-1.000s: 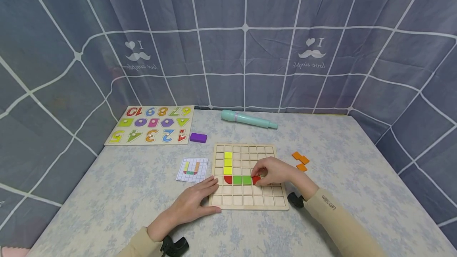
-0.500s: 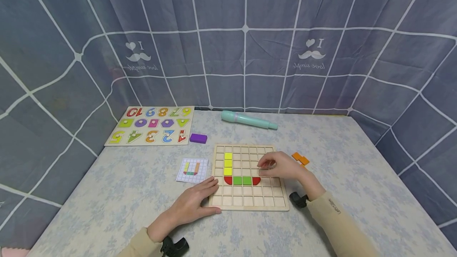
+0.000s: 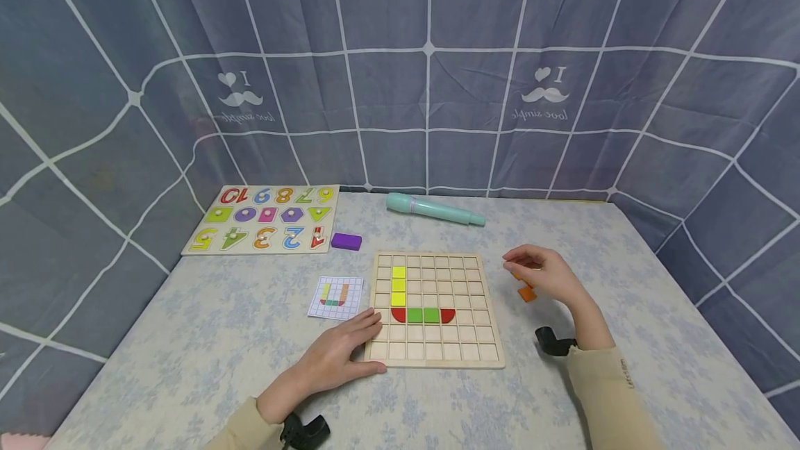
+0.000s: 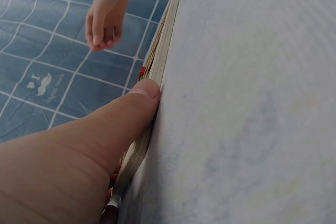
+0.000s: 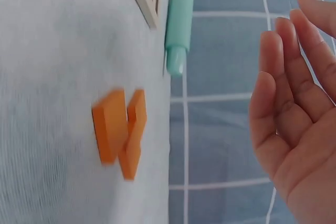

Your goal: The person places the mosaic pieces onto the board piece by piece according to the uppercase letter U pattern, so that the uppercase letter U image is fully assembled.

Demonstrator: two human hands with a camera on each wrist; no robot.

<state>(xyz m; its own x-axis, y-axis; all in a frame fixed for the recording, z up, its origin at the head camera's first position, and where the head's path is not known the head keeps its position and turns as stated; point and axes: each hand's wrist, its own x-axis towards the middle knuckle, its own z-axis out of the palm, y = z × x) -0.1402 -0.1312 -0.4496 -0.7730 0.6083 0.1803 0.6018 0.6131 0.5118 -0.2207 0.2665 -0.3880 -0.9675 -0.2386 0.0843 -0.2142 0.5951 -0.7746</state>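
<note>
R grip [image 3: 544,273] loose, orange tiles [image 3: 528,294] below & apart, on tbl [image 3: 437,405].

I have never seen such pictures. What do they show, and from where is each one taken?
No machine here: these are a person's two bare hands. The wide view comes from a camera on the head, the smaller two from the black wrist cameras. The left hand rests at the edge of a wooden grid board, which holds yellow tiles, green tiles and red tiles. The right hand hovers over three orange tiles, visibly holding nothing. Also on the table: a pattern card, number puzzle, purple block and teal pen-shaped object.
</note>
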